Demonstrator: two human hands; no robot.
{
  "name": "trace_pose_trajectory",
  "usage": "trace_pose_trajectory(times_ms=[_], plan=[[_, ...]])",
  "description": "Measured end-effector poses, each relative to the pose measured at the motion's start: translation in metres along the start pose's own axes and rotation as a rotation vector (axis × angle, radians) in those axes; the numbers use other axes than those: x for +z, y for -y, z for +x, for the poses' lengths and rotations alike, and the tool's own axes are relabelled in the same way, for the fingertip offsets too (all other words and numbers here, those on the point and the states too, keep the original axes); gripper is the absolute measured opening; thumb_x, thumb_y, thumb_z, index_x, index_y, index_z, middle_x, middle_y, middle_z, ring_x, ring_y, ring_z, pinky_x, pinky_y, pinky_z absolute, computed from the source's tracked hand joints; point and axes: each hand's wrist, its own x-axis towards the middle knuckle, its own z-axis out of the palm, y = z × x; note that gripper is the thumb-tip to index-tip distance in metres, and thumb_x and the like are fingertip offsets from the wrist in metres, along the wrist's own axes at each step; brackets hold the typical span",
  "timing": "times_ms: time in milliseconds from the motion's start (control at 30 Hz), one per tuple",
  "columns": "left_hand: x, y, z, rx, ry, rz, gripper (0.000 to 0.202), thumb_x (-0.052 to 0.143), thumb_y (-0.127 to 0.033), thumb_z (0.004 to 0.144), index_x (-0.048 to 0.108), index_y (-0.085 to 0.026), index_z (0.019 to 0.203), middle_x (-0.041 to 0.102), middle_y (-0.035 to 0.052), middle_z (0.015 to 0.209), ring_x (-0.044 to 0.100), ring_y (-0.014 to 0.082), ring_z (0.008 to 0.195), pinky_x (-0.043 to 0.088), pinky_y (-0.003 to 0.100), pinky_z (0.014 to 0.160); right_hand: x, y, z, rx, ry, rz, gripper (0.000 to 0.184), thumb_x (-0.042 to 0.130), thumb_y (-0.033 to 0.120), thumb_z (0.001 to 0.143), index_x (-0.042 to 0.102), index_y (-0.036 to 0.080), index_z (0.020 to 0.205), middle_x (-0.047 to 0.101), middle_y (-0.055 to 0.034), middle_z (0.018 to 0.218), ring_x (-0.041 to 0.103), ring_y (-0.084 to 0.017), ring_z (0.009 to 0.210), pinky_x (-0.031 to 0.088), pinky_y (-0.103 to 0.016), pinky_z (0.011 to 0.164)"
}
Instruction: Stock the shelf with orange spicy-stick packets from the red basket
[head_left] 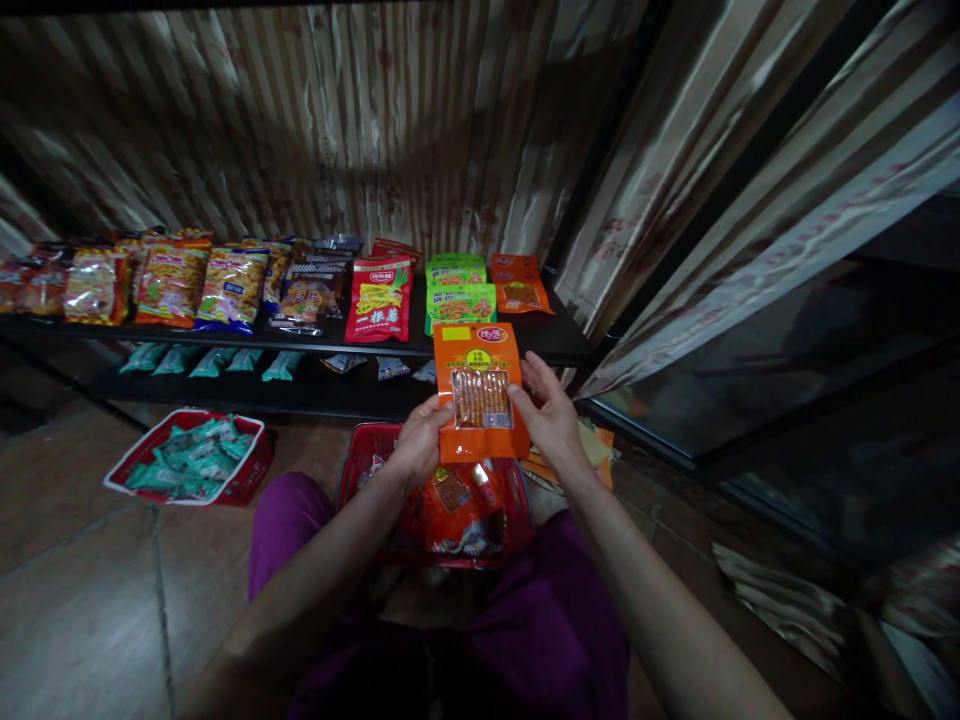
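both hands pinch an orange packet (480,395) by its side edges, holding it upright between them, long axis vertical and printed face to the camera. the left hand (420,440) grips the lower left edge and the right hand (551,410) the right edge. the packet hangs over a red basket (358,462) of more packets, just short of the shelf (566,345). like orange packs (521,285) lie straight beyond it at the shelf's right end, nearer the right hand, with green packs (459,300) and a red pack (381,300) to their left. nothing stands between packet and shelf. a second basket (187,412) of teal sachets sits on the floor, well to the left.
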Motion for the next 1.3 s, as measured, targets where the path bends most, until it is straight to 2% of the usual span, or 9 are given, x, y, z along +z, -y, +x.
trace_pose_trajectory(times_ms=[67,167,367,467,800,933,1100,1200,1300], plan=[[0.0,0.0,0.0,0.012,-0.008,-0.014,0.02,0.063,-0.015,0.07,0.062,-0.012,0.089,0.07,0.0054,0.078,0.066,0.0187,0.074,0.049,0.036,0.083,0.001,-0.001,-0.004,-0.081,0.025,-0.081,0.065,0.064,0.04,0.073,0.044,0.021,0.132,0.049,-0.0113,0.136,0.048,-0.024,0.122,0.034,-0.044,0.105],[0.0,-0.001,0.001,0.031,-0.02,-0.031,0.02,0.063,-0.016,0.071,0.062,-0.013,0.091,0.07,0.0062,0.081,0.066,0.0202,0.08,0.048,0.038,0.086,0.0,-0.001,-0.01,-0.117,0.04,-0.194,0.065,0.058,0.039,0.078,0.037,0.022,0.137,0.046,-0.0112,0.138,0.048,-0.025,0.122,0.039,-0.046,0.102],[0.002,-0.002,0.001,0.059,-0.033,-0.05,0.019,0.062,-0.016,0.073,0.062,-0.013,0.091,0.07,0.0074,0.086,0.066,0.0219,0.088,0.046,0.039,0.09,-0.001,0.007,-0.023,-0.355,0.031,-0.593,0.048,0.048,0.035,0.084,0.046,0.025,0.131,0.038,-0.0074,0.144,0.037,-0.025,0.131,0.03,-0.049,0.107],[0.004,-0.003,0.001,0.081,-0.038,-0.061,0.017,0.06,-0.014,0.074,0.062,-0.013,0.091,0.07,0.0069,0.086,0.066,0.0211,0.087,0.046,0.039,0.09,0.001,0.005,-0.028,-0.374,0.056,-0.61,0.046,0.045,0.032,0.085,0.048,0.023,0.13,0.039,-0.008,0.144,0.039,-0.024,0.13,0.034,-0.047,0.106],[0.001,0.003,0.0,0.119,0.006,-0.062,0.03,0.067,-0.022,0.07,0.062,-0.015,0.099,0.07,0.0077,0.092,0.064,0.0234,0.096,0.045,0.039,0.092,0.006,-0.003,-0.031,-0.448,0.063,-0.695,0.04,0.044,0.029,0.086,0.056,0.018,0.122,0.045,-0.0097,0.139,0.029,-0.024,0.135,0.03,-0.05,0.108],[0.005,0.01,-0.002,0.15,0.037,0.0,0.036,0.069,-0.029,0.07,0.063,-0.016,0.104,0.07,0.0075,0.097,0.064,0.0219,0.092,0.046,0.035,0.088,0.012,-0.001,-0.032,-0.394,0.117,-0.663,0.045,0.045,0.036,0.087,0.052,0.018,0.127,0.048,-0.0106,0.137,0.032,-0.026,0.134,0.03,-0.051,0.108],[0.009,0.012,-0.005,0.234,0.006,0.191,0.028,0.064,-0.031,0.075,0.066,-0.017,0.098,0.069,0.0051,0.096,0.063,0.0201,0.09,0.046,0.03,0.085,0.019,0.005,-0.038,-0.262,0.168,-0.52,0.057,0.051,0.045,0.084,0.044,0.02,0.134,0.039,-0.0102,0.143,0.031,-0.025,0.134,0.026,-0.049,0.11],[0.011,0.015,-0.01,0.314,-0.027,0.396,0.021,0.063,-0.025,0.074,0.069,-0.019,0.093,0.069,0.0041,0.097,0.06,0.0226,0.098,0.044,0.031,0.09,0.023,0.008,-0.043,-0.123,0.219,-0.368,0.066,0.056,0.048,0.08,0.038,0.023,0.138,0.04,-0.008,0.143,0.036,-0.025,0.132,0.028,-0.047,0.11],[0.015,0.02,-0.02,0.405,-0.018,0.549,0.033,0.065,-0.017,0.07,0.068,-0.023,0.102,0.064,0.0055,0.114,0.051,0.0256,0.116,0.033,0.035,0.104,0.028,0.005,-0.045,0.02,0.233,-0.142,0.059,0.056,0.049,0.079,0.044,0.026,0.133,0.052,-0.0045,0.134,0.048,-0.023,0.123,0.036,-0.042,0.105]])
